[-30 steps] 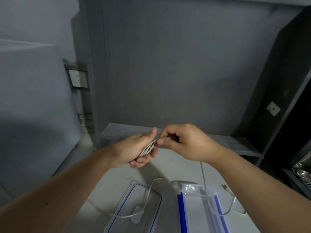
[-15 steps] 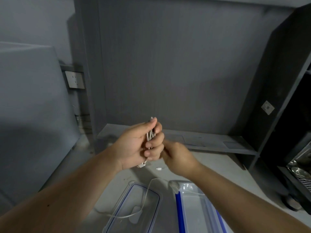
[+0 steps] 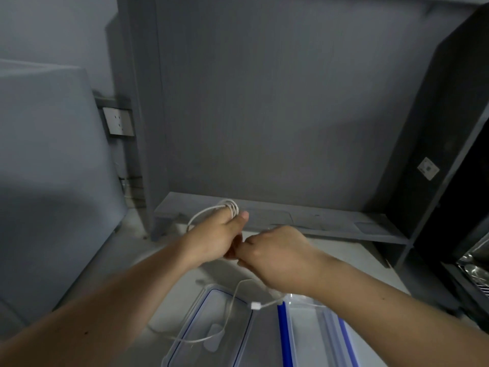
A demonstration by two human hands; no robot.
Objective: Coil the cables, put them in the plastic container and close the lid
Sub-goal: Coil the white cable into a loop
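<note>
Head view: left hand (image 3: 214, 241) grips the white cable coil (image 3: 230, 207), loops protruding above the thumb. Right hand (image 3: 276, 256) touches the left hand, fingers curled (what they hold cannot be determined). Loose cable (image 3: 232, 300) lies across the lid (image 3: 239, 340) on the table (image 3: 344, 250). The open plastic container (image 3: 282, 336) stands just beside the lid.

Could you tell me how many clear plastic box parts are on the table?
2: the lid at bottom centre; the container just right of it, partly out of frame.
</note>
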